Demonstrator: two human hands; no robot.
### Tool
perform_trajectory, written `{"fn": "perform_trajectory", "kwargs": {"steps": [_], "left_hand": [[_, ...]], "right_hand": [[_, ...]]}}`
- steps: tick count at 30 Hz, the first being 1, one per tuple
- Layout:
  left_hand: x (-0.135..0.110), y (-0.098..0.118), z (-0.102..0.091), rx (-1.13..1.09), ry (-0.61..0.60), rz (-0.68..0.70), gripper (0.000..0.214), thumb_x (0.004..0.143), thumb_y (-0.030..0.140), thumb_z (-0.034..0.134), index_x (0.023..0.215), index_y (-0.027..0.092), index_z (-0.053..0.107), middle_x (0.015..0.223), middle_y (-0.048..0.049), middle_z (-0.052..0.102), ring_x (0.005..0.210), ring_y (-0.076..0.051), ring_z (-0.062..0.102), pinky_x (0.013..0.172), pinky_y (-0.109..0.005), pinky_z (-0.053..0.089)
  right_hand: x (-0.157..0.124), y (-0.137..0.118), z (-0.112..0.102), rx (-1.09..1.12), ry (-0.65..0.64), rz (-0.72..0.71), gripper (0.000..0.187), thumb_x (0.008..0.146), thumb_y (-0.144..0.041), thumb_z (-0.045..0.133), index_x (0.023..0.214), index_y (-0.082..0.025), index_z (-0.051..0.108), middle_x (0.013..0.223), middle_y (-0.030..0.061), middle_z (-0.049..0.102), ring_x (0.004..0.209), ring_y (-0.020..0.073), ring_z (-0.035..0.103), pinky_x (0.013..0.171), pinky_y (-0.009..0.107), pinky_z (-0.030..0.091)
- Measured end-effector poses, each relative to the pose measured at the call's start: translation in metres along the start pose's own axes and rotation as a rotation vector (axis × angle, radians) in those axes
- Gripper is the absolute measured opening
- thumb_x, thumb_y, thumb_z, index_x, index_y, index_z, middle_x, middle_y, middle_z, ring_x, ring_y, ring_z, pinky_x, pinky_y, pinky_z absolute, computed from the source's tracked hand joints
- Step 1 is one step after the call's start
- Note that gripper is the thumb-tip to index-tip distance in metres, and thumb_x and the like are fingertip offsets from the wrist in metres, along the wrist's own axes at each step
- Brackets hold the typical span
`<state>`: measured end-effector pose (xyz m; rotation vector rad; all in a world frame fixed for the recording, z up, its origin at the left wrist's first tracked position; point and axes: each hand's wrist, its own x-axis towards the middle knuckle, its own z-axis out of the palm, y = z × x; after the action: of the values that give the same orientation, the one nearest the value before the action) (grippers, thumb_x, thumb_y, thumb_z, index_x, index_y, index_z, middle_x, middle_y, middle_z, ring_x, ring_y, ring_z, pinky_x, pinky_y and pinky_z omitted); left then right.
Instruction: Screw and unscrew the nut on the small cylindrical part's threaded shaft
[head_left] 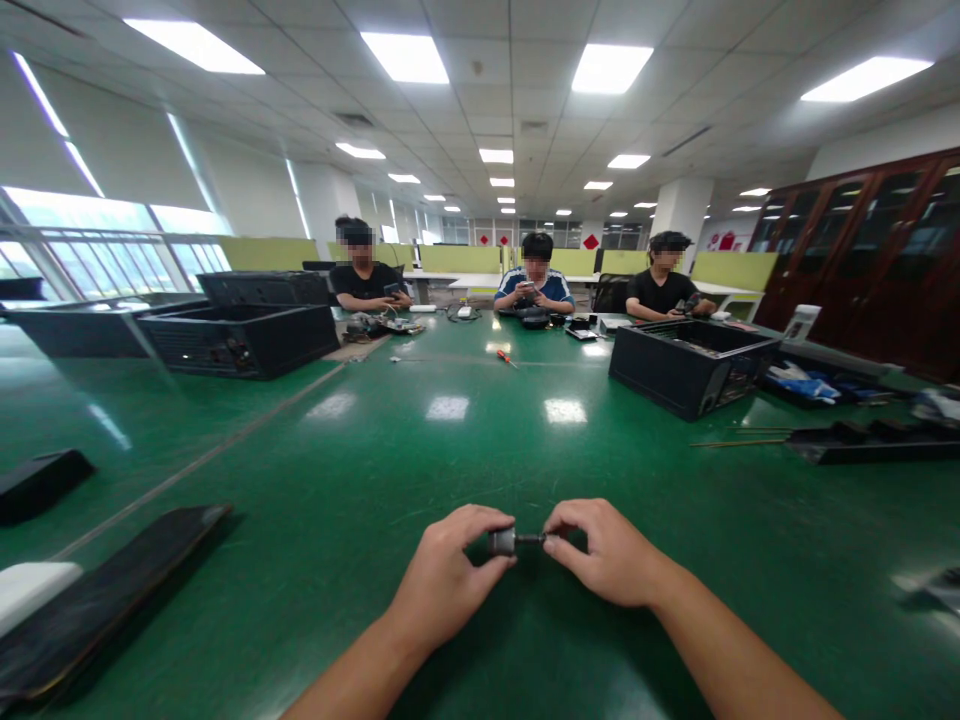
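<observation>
Close in front of me, a small dark grey cylinder (pixel 503 542) with a thin dark shaft (pixel 529 539) is held sideways between both hands, over the green table (pixel 420 460). The fingers and thumb of my left hand (pixel 456 562) grip the wide cylinder end. My right hand (pixel 606 552) pinches the tip of the thin shaft, on the right. Its exact kind is too small and blurred to tell. The fingertips partly hide both ends.
A long dark board (pixel 112 600) and a white block (pixel 34 590) lie at left. Black computer cases stand farther left (pixel 247 335) and right (pixel 686 365). An orange screwdriver (pixel 504 356) lies ahead. Right is a black slotted holder (pixel 870 440). Several people sit across the table.
</observation>
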<state>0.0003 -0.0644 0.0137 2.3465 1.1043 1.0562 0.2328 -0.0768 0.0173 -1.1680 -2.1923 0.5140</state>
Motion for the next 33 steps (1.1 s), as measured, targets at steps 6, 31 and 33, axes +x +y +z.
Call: {"fn": "perform_trajectory", "kwargs": {"steps": [6,31,33], "left_hand": [[-0.0005,-0.0016,0.0005,-0.001,-0.001,-0.002,0.03,0.073,0.011,0.075,0.1,0.025,0.071,0.095,-0.0014,0.074,0.09,-0.019,0.069,0.084,-0.033,0.055],[0.0004,-0.0015,-0.0012,0.022,0.031,-0.003,0.031,0.073,0.013,0.074,0.101,0.025,0.071,0.095,-0.0019,0.075,0.089,-0.02,0.07,0.084,-0.034,0.056],[0.0006,-0.001,-0.0012,0.022,0.034,-0.002,0.03,0.073,0.012,0.074,0.1,0.025,0.071,0.094,-0.002,0.075,0.088,-0.02,0.07,0.083,-0.034,0.056]], "right_hand": [[-0.0009,0.0008,-0.0012,0.006,0.009,-0.003,0.007,0.087,-0.022,0.062,0.089,-0.02,0.069,0.084,0.0022,0.071,0.08,0.0185,0.065,0.076,0.029,0.046],[-0.0013,0.0091,-0.0084,-0.009,0.046,0.02,0.01,0.08,-0.017,0.066,0.089,-0.02,0.07,0.085,0.0021,0.072,0.081,0.0194,0.066,0.078,0.03,0.048],[-0.0013,0.009,-0.0079,-0.005,0.048,0.02,0.011,0.08,-0.016,0.066,0.089,-0.02,0.07,0.084,0.0021,0.072,0.081,0.0195,0.066,0.078,0.03,0.048]]}}
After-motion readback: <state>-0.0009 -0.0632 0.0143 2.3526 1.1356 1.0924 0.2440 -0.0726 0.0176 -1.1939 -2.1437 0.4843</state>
